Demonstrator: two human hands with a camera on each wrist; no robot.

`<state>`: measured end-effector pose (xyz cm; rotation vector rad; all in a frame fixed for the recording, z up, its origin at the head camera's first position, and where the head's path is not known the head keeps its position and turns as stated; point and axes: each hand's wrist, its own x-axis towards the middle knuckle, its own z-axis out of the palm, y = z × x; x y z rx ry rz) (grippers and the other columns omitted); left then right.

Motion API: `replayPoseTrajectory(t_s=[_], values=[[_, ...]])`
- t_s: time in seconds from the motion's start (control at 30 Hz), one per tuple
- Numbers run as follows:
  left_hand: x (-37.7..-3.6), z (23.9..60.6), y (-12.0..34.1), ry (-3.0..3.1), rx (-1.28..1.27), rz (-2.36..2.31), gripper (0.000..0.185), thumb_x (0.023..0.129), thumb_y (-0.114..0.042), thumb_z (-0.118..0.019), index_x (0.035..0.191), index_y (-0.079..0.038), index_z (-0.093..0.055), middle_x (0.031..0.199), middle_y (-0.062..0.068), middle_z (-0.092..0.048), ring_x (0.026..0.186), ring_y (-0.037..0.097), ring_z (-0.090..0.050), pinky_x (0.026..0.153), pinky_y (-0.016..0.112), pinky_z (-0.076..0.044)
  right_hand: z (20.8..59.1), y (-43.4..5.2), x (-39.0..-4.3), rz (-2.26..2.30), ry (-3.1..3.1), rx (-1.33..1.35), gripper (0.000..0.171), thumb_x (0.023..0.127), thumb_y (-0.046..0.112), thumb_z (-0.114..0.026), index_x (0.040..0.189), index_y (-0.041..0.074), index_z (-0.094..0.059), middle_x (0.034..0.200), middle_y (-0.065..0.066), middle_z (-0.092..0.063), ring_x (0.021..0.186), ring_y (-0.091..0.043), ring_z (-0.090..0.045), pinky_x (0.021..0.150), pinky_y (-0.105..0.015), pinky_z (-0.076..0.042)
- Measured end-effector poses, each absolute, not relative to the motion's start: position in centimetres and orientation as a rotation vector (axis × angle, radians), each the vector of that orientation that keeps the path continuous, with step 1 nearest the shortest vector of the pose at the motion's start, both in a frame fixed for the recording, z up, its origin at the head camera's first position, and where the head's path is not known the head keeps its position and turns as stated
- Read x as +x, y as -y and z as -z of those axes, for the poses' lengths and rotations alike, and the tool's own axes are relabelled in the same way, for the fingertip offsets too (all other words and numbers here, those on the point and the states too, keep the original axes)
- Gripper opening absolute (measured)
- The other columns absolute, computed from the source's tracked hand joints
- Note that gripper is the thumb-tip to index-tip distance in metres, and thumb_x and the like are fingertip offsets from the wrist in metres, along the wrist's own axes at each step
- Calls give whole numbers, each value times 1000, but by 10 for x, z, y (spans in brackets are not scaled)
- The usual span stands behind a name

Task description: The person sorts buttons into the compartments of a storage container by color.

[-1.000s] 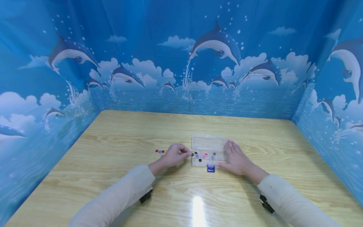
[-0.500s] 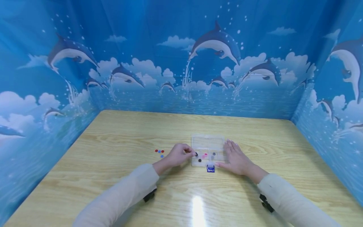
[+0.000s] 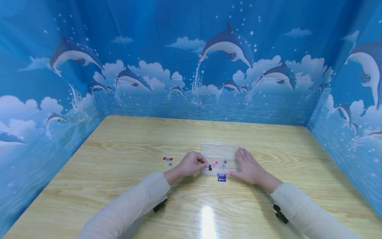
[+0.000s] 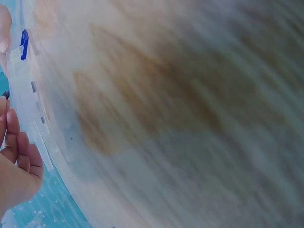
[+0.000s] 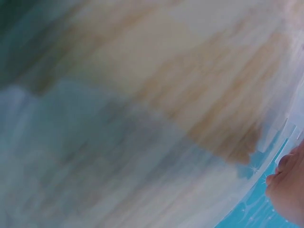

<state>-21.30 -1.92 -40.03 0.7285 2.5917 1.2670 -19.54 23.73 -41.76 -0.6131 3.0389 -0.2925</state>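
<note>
A clear plastic compartment box (image 3: 219, 150) stands on the table with its lid folded back and a blue latch (image 3: 222, 177) at its front. My left hand (image 3: 191, 164) pinches a small black disc (image 4: 6, 94) between thumb and fingertips, over the box's left part. Right below those fingertips lies another black disc (image 3: 210, 169). Pink pieces (image 3: 216, 163) and a grey disc (image 3: 225, 162) lie in other compartments. My right hand (image 3: 250, 169) rests with straight fingers along the box's right side, its thumb near the front edge.
Left of the box, several small red and blue discs (image 3: 167, 159) lie on the wooden table (image 3: 143, 139), one blue disc (image 3: 170, 164) a little nearer. A dolphin-print curtain (image 3: 191, 66) surrounds the table's back and sides.
My left hand has moved right and slightly nearer, carrying the black disc from the box's left edge to over the front left compartment. My right hand has stayed in place.
</note>
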Motion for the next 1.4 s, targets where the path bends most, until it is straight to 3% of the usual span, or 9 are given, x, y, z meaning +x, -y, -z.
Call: replayPoseTrajectory(t_s=[0.77,1.03,1.4], values=[[-214,398,25,-2679,773,-1223,6,81,-11,-69,85,-8,-71,82,1,-67,76,8,-56,81,29,-47,416,-236,-193,295,-3043,-609,98,85,61,-48,140,-15,-19,147,-33,-16,138,-47,-15,113,-54,-13],[-216,398,36,-2721,761,-1234,8,84,-13,-67,86,-8,-72,85,2,-68,80,10,-58,75,24,-48,415,-236,-193,286,-3046,-611,98,85,61,-48,139,-15,-19,147,-34,-17,138,-46,-15,113,-53,-13],[-218,401,46,-2760,769,-1265,10,84,-16,-67,84,-7,-72,82,3,-69,86,16,-59,85,35,-47,414,-236,-192,303,-3031,-603,97,86,61,-48,140,-15,-19,147,-33,-16,138,-47,-14,113,-53,-13]])
